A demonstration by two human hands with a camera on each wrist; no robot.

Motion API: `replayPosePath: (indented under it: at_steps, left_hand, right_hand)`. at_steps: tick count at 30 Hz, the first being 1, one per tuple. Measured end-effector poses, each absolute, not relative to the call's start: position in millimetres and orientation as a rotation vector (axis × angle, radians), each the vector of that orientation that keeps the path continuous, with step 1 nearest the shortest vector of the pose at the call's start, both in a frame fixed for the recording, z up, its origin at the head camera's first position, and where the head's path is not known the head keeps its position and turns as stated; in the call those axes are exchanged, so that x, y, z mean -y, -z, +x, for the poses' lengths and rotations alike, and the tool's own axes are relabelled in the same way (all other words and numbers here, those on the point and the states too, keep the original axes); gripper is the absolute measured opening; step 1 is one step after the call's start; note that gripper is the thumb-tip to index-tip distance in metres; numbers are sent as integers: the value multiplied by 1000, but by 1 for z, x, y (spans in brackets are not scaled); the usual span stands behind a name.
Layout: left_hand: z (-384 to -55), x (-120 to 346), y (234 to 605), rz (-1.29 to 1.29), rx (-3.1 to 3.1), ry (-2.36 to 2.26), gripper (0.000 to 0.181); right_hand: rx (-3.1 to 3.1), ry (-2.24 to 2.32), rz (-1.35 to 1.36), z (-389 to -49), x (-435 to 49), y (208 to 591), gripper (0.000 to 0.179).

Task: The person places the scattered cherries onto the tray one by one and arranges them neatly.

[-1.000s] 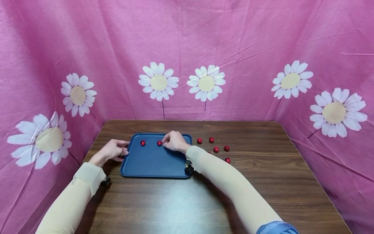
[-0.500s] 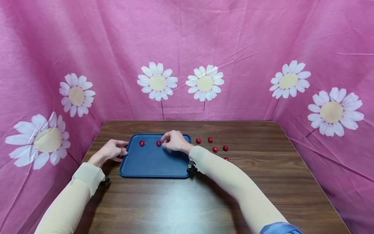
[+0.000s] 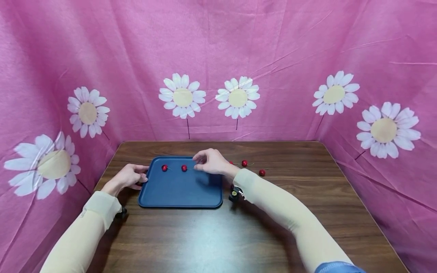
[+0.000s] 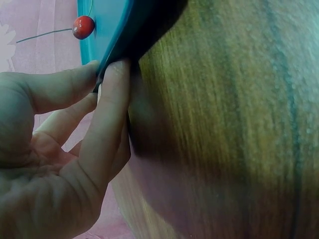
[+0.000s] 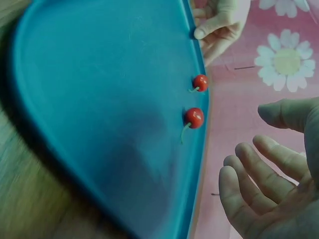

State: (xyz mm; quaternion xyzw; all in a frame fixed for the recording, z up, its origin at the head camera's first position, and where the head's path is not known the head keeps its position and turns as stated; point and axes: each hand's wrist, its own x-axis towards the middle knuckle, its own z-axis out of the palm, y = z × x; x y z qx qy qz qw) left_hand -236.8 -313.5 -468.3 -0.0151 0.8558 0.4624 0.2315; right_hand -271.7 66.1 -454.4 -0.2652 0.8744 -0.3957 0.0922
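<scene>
The left hand [image 3: 129, 176] pinches the left rim of the blue tray [image 3: 179, 193]. Two cherries [image 3: 184, 168] lie near its far edge; the right hand [image 3: 212, 162], fingers parted, holding nothing, hangs above its far right part. More cherries [image 3: 262, 173] lie right of it on the worktop [image 3: 164, 239].

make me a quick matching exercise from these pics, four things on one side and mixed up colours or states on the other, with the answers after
Column one
1. left hand
2. backdrop cloth
3. right hand
4. tray

Column two
A. holds nothing, its thumb apart from its fingers
B. blue, with two cherries on it
C. grips the tray at its edge
D. pink, with white flowers

Right pairs
1-C, 2-D, 3-A, 4-B
</scene>
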Motion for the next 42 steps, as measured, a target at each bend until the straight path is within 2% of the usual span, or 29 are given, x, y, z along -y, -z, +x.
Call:
replayPosePath:
  at_steps: [8, 25, 42]
  left_hand:
    - [-236, 314, 467, -43, -2357, -1265, 69]
    - [-238, 315, 470, -55, -2348, -1273, 68]
    - [-242, 317, 475, -51, -2361, -1266, 68]
  right_hand:
    - [-2623, 1203, -775, -264, -103, 446, 39]
    - [-2711, 1290, -674, -269, -195, 434, 31]
    - [-2669, 1283, -680, -256, -281, 470, 35]
